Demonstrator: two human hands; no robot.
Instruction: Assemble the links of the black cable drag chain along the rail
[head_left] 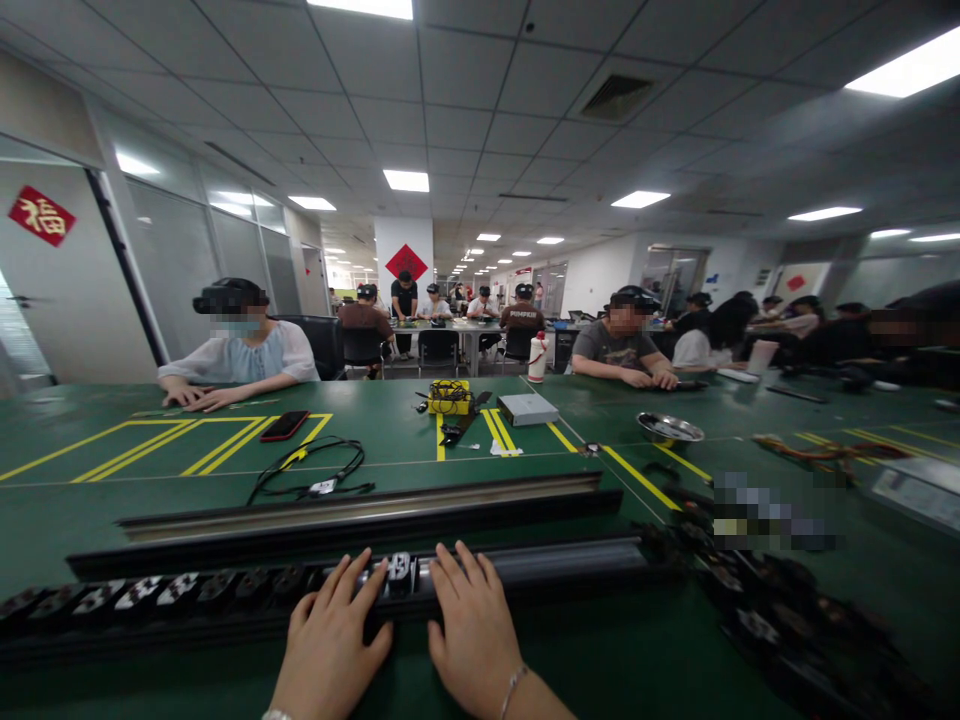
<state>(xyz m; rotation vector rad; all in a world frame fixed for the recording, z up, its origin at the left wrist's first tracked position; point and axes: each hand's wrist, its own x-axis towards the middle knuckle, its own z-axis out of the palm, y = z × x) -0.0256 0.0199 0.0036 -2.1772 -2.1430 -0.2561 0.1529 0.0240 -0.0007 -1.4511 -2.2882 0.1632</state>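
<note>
A long black rail [555, 566] lies across the near part of the green table, with several black socket modules [180, 592] set in a row in its left part. My left hand [335, 625] rests on the rail with its fingers spread, its fingertips beside a single module [400, 572]. On the other side of that module, my right hand [469, 620] lies over the rail, fingers stretched out. Neither hand is wrapped round anything. The parts of the rail under my fingers are hidden.
Behind the rail lie another long profile [360, 512], a black cable [358, 462] and a phone [285, 426]. Loose black modules [780, 610] are piled at the right. A metal bowl [670, 428] and a grey box [527, 408] stand farther back. People sit across the table [600, 440].
</note>
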